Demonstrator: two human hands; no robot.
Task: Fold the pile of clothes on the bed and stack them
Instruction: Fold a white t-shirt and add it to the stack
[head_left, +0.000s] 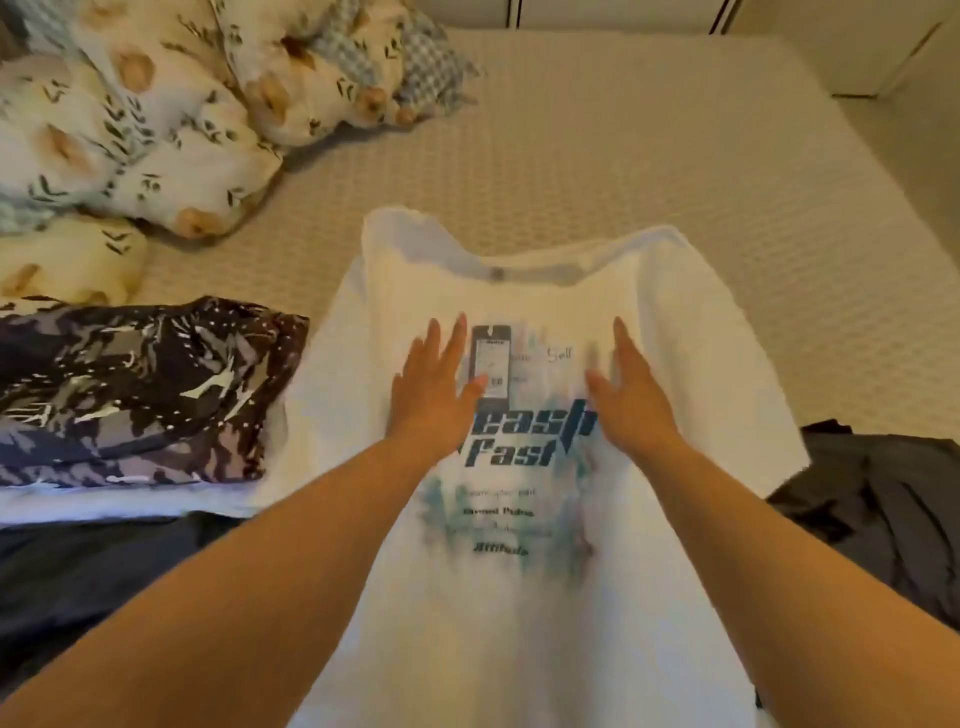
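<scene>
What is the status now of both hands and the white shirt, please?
Left hand and right hand open, flat on white T-shirt. Shirt spread print-up, not yet folded. Folded dark patterned garment at left, dark clothes at right; nothing blocking.

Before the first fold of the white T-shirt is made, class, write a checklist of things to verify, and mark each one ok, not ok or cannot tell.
1. White T-shirt spread out on the bed, print up: ok.
2. Left hand flat on the shirt, fingers straight: ok.
3. Right hand flat on the shirt: ok, though it is blurred.
4. Sleeves laid out flat: cannot tell, the shoulders look bunched.
5. Bare bed above the collar: ok.
6. Place for stacking: patterned dark garment lies folded to the left: ok.
</scene>
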